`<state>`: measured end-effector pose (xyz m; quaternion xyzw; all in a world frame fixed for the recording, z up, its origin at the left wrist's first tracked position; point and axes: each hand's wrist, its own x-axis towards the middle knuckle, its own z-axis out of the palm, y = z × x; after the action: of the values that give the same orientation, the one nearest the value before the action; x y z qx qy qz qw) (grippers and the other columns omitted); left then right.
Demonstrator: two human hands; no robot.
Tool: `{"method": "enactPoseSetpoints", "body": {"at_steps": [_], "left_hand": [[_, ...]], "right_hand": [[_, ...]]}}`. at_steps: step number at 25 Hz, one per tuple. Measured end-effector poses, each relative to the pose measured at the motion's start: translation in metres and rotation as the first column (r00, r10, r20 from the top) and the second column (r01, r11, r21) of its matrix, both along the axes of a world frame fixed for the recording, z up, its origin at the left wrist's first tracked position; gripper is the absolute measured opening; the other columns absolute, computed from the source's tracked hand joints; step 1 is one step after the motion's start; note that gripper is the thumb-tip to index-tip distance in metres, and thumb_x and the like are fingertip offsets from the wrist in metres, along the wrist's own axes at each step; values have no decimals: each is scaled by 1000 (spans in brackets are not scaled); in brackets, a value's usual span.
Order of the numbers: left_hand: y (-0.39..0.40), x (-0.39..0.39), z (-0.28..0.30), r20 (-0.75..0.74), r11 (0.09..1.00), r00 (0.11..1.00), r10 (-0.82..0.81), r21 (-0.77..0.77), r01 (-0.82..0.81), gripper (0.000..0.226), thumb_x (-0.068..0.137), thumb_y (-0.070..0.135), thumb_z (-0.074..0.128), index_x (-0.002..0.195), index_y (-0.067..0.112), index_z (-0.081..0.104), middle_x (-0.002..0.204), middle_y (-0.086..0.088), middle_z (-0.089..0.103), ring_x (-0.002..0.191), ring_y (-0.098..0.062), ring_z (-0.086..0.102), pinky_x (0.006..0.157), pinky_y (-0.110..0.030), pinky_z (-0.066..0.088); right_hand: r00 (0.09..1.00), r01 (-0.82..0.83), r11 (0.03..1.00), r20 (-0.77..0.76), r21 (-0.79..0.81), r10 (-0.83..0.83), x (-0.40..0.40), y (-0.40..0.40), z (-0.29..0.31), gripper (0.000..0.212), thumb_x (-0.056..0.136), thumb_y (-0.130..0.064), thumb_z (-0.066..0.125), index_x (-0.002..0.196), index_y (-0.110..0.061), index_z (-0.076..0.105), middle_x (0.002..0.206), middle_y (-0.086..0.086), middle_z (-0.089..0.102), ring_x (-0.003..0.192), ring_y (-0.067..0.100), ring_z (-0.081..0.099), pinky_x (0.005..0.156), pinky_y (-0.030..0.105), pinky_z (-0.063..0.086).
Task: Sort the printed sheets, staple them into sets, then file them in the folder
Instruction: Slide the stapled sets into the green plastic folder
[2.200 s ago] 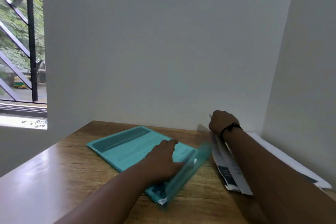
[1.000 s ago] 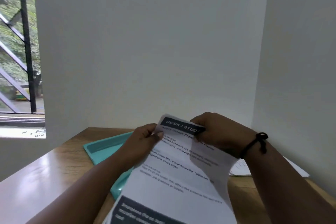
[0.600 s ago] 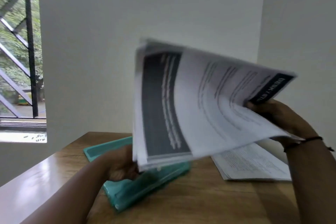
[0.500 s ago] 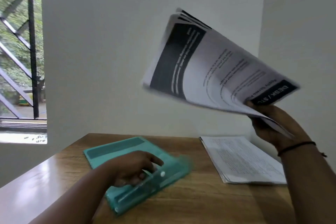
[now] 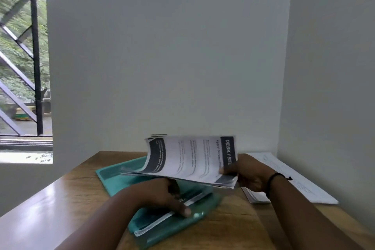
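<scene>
A teal plastic folder (image 5: 113, 176) lies on the wooden desk (image 5: 67, 195) with papers inside it. My left hand (image 5: 162, 195) presses on the folder's flap and the sheets near its front edge. My right hand (image 5: 249, 174), with a black wrist band, grips a set of printed sheets (image 5: 190, 158) by its headed corner. The set hangs low over the folder, its far end curling up. A stack of loose printed sheets (image 5: 294, 178) lies flat at the right against the wall.
White walls close the desk in at the back and on the right. A barred window (image 5: 24, 67) is on the left. Bare wood shows at the left and front of the desk.
My right hand has brought the set of sheets down from high in the air to just above the folder. My left hand has shifted on the folder's front edge.
</scene>
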<state>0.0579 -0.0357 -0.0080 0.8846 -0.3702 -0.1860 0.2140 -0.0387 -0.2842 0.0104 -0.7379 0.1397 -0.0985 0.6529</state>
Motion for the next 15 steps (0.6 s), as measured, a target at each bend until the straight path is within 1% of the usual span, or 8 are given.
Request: {"method": "enactPoseSetpoints", "body": {"at_steps": [3,6,9,10,11,13,14,15], "left_hand": [[-2,4,-7,142,995,990,22,94,-36,122,33,89,68,140,36,44,141,15,49,127,-13,47,109,-31,34],[-4,-2,-9,324,981,945,51,162,-109,131,36,95,59,149,35,29,155,4,33,140,-25,30,115,-42,24],[-6,3,-16,344,982,938,43,158,-103,146,18,103,42,148,39,29,155,7,33,140,-23,33,116,-43,26],[-6,8,-19,335,988,941,38,125,-85,141,21,104,39,146,38,35,152,9,38,137,-21,39,115,-41,30],[-4,10,-19,315,995,948,34,74,-61,126,36,103,42,142,35,43,147,8,45,132,-20,45,112,-38,34],[1,15,-19,260,999,965,35,-46,-24,70,70,76,52,125,32,59,130,5,59,115,-16,56,104,-33,41],[3,16,-17,246,994,969,21,-106,5,42,79,60,57,112,34,62,117,6,64,106,-14,58,98,-30,43],[6,17,-16,233,992,973,5,-120,24,20,82,48,61,99,36,60,105,9,64,100,-11,59,95,-28,44]], "right_hand": [[993,-114,992,-9,55,114,-14,0,-3,41,77,16,63,115,1,61,109,21,69,97,36,68,83,49,56],[987,-156,976,-18,149,160,-19,17,-10,39,80,21,54,114,2,60,101,23,68,76,30,70,55,36,59],[988,-136,988,-61,66,140,-22,40,-14,38,82,18,54,113,-5,60,100,16,69,80,27,68,53,32,58],[993,-100,994,-55,48,102,-24,46,-12,39,83,17,51,115,-4,57,102,17,66,82,28,67,55,33,58],[997,-66,996,-35,53,68,-27,50,-11,37,84,18,48,114,-2,56,103,19,64,83,30,65,56,35,58],[999,-28,996,18,83,27,-39,54,-9,32,87,18,43,107,-1,59,106,22,63,86,34,65,59,37,59],[999,-13,999,47,47,10,-46,54,-10,32,88,17,43,106,-2,63,108,21,65,90,35,65,65,39,59],[997,21,996,71,-84,-15,-54,52,-14,33,90,13,45,106,-5,68,109,18,68,94,33,66,71,41,59]]}}
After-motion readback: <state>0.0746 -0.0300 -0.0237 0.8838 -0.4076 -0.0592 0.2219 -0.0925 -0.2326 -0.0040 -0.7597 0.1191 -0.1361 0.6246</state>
